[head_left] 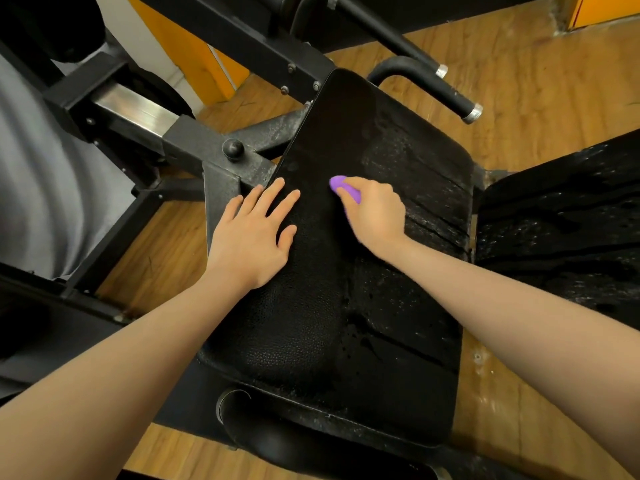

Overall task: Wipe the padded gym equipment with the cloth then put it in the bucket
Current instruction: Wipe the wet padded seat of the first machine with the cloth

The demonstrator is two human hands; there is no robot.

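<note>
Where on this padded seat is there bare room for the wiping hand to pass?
The seat pad is bare across its near half, below both wrists, and on its far end toward the metal frame. It is crowded mid-pad: the left hand lies flat there and the right hand grips the purple cloth.

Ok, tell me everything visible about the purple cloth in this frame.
The purple cloth is small, bunched into a wad and mostly hidden under the right hand, whose curled fingers grip it; only a rounded end and a strip show. It looks soft and plain, with no pattern. It is pressed against the black padded seat, near the middle of its upper half. The left hand lies flat beside it, not touching it.
</note>
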